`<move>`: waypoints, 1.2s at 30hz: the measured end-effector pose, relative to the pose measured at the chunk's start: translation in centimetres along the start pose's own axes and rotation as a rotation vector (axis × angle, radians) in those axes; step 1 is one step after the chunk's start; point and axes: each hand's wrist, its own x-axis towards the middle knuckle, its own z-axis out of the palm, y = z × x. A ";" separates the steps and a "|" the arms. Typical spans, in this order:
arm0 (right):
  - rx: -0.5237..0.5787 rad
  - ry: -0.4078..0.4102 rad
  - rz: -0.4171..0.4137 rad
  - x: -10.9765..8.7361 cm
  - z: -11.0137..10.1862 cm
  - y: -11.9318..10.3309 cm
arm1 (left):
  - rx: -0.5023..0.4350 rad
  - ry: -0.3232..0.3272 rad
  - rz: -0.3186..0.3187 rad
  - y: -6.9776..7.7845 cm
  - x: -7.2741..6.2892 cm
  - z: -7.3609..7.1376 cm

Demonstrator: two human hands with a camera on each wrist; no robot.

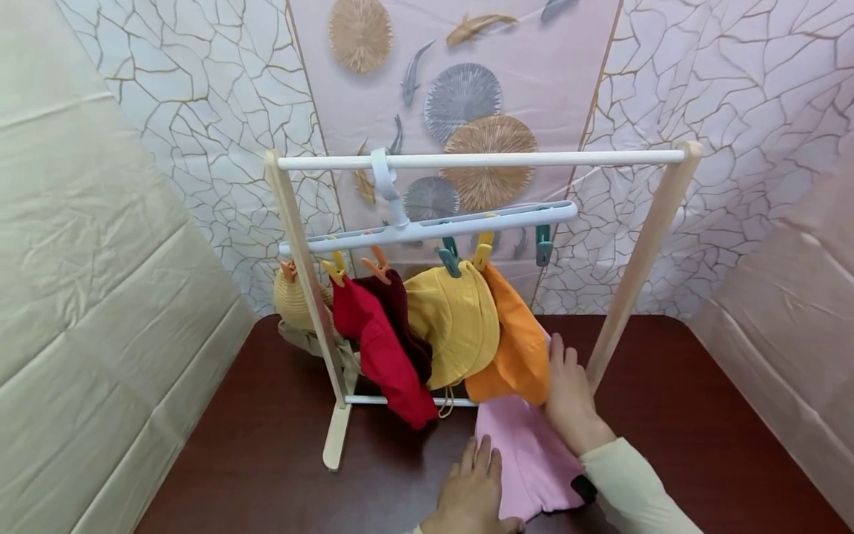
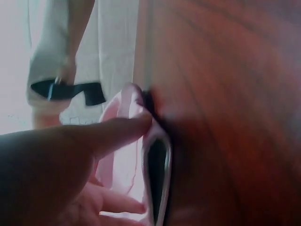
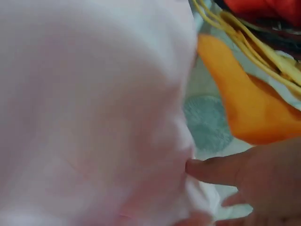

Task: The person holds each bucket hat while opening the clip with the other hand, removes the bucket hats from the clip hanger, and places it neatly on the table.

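Observation:
A pink cloth hat [image 1: 523, 452] stands at the front right, under the hanging orange hat [image 1: 510, 341]. Along its left edge my left hand [image 1: 470, 486] rests with straight fingers; the left wrist view shows the thumb at the rim of its dark opening. My right hand [image 1: 574, 397] touches the hat's upper right side with fingers extended. In the right wrist view the thumb meets the edge of the pink cloth, which partly covers the other fingers. Above, a green clip [image 1: 543, 245] hangs at the right end of the pale blue hanger [image 1: 487, 221] with nothing in it.
The hanger hooks over the white top bar [image 1: 480, 159] of a wooden rack. Clips hold a yellow bucket hat [image 1: 454, 319], a red hat [image 1: 383, 341], a maroon hat [image 1: 403, 319] and a straw-coloured hat [image 1: 291, 300]. The rack's right post [image 1: 643, 259] rises behind my right hand.

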 end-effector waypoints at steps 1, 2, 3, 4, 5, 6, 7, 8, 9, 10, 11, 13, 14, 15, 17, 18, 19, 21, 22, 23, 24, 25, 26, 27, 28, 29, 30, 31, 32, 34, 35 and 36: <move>-0.023 0.021 -0.031 -0.5 0.3 0.2 | -0.013 -0.012 0.015 -0.1 0.1 0.0; -0.059 0.036 -0.072 -1.0 0.9 0.5 | -0.036 -0.021 0.024 -0.2 0.2 -0.1; -0.086 0.022 -0.095 -1.3 1.2 0.6 | -0.065 -0.028 0.029 -0.3 0.3 -0.2; -0.099 -0.003 -0.113 -1.5 1.4 0.7 | -0.088 -0.037 0.034 -0.4 0.3 -0.3; -0.092 -0.050 -0.125 -1.7 1.7 0.7 | -0.112 -0.041 0.035 -0.5 0.4 -0.4; -0.052 -0.122 -0.120 -1.7 1.8 0.8 | -0.133 -0.049 0.037 -0.6 0.4 -0.5; -0.012 -0.196 -0.103 -1.6 1.9 0.7 | -0.148 -0.056 0.037 -0.7 0.4 -0.6; 0.025 -0.267 -0.079 -1.5 2.1 0.7 | -0.159 -0.060 0.038 -0.8 0.5 -0.8; 0.070 -0.336 -0.040 -1.4 1.9 0.5 | -0.162 -0.064 0.039 -0.9 0.5 -0.9; 0.108 -0.382 -0.017 -1.3 2.0 0.5 | -0.164 -0.069 0.038 -0.9 0.5 -1.0; 0.138 -0.421 -0.001 -1.2 2.1 0.5 | -0.164 -0.072 0.037 -1.0 0.5 -1.1; 0.177 -0.431 -0.001 -1.1 2.4 0.7 | -0.157 -0.075 0.034 -1.2 0.6 -1.3; 0.195 -0.415 -0.014 -1.2 2.9 1.2 | -0.155 -0.078 0.031 -1.2 0.6 -1.3; 0.208 -0.403 -0.027 -1.2 3.3 1.5 | -0.154 -0.080 0.027 -1.3 0.6 -1.3; 0.230 -0.382 -0.052 -1.2 4.0 2.2 | -0.150 -0.083 0.021 -1.3 0.7 -1.4; 0.231 -0.380 -0.056 -1.2 4.0 2.2 | -0.148 -0.081 0.018 -1.3 0.7 -1.3; 0.234 -0.380 -0.054 -1.2 4.0 2.3 | -0.148 -0.080 0.016 -1.3 0.8 -1.3; 0.235 -0.377 -0.046 -1.1 3.6 2.1 | -0.150 -0.080 0.011 -1.3 0.8 -1.2; 0.246 -0.368 -0.040 -1.1 3.3 1.9 | -0.146 -0.080 0.010 -1.3 0.9 -1.2; 0.263 -0.328 -0.046 -1.1 3.5 2.0 | -0.139 -0.082 0.007 -1.2 1.0 -1.1; 0.276 -0.292 -0.049 -1.2 3.1 1.8 | -0.134 -0.082 0.004 -1.2 1.0 -1.0; 0.305 -0.243 -0.048 -1.2 3.1 2.0 | -0.121 -0.081 0.003 -1.1 1.0 -0.9; 0.367 -0.182 -0.065 -1.1 3.1 2.1 | -0.105 -0.079 0.003 -1.1 1.1 -0.8; 0.432 -0.129 -0.066 -1.1 3.0 2.3 | -0.086 -0.075 0.004 -1.0 1.1 -0.7; 0.484 -0.072 -0.056 -1.1 2.8 2.4 | -0.069 -0.070 0.006 -1.0 1.2 -0.7; 0.531 -0.017 -0.045 -1.1 2.4 2.5 | -0.056 -0.063 0.009 -1.0 1.2 -0.6; 0.579 0.012 -0.021 -1.0 1.7 2.5 | -0.048 -0.051 0.015 -1.0 1.2 -0.6; 0.641 0.035 0.018 -1.0 0.9 2.3 | -0.037 -0.040 0.021 -1.0 1.2 -0.6; 0.697 0.051 0.048 -1.0 -0.1 2.0 | -0.036 -0.027 0.024 -1.1 1.2 -0.7; 0.737 0.081 0.120 -1.0 -2.3 1.1 | -0.049 0.024 0.027 -1.4 1.2 -1.1; 0.763 0.096 0.125 -0.9 -3.5 0.5 | -0.062 0.062 0.026 -1.6 1.1 -1.4; 0.787 0.104 0.121 -0.7 -4.6 -0.1 | -0.075 0.110 0.024 -1.7 1.1 -1.7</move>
